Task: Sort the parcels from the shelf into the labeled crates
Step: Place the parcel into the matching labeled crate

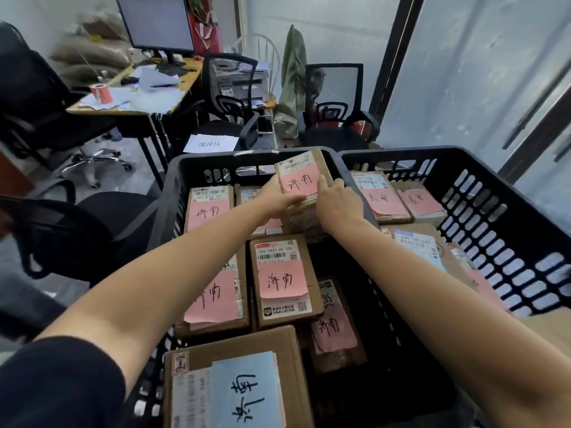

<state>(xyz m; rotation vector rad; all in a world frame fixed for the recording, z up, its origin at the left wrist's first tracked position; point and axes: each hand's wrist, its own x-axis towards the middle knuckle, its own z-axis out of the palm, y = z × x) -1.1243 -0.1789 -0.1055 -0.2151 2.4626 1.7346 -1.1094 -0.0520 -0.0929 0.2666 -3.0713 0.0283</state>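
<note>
Desk [136,108] and monitor [156,23] well left of the fingers, far side. Left crate [191,163]: pink-noted parcels lie flat, nearest to the left fingers one at [208,208], more on the near side incl. a blue-noted box [241,390]. Left hand [279,200] grips the held parcel [301,177] on its left edge, fingers together and curled up the side, thumb across the near edge. Parcel sits between both hands, tilted, over the crate's far right corner above a stack; can't tell if touching it. Right hand [338,200] clamps the right edge, thumb on top, fingers together round the side. Right crate [494,193] just right of those fingers, parcels inside.
</note>
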